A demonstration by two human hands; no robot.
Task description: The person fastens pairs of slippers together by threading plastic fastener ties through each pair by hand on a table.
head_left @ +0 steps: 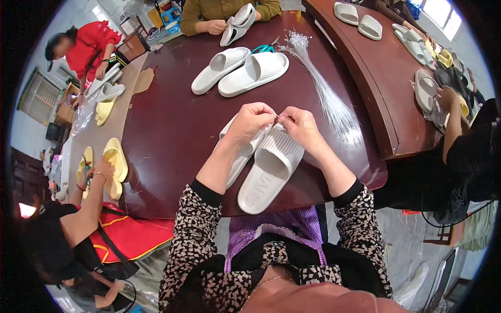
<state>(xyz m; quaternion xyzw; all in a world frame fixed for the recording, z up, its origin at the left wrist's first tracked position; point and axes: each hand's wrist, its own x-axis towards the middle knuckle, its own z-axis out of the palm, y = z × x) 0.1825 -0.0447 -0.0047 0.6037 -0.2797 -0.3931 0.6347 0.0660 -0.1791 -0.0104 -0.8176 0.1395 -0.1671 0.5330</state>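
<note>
In front of me, a pair of pale grey ridged slide slippers lies side by side on the dark red table, toes pointing away. My left hand (251,123) is closed in a pinch above the toe of the left slipper (239,166). Over the toe of the right slipper (269,180), my right hand (301,127) is also pinched, its fingertips almost meeting those of the left. Whatever thin thing sits between the fingertips is too small to make out. A bundle of thin, whitish translucent strands (326,91) fans out to the right of my hands.
Beyond my hands rests another pair of grey slippers (255,74), with teal-handled scissors (262,49) behind it. Across the table a person holds grey slippers (238,24). On the left, people handle yellow slippers (116,161). More slippers lie on the raised right-hand table (360,68).
</note>
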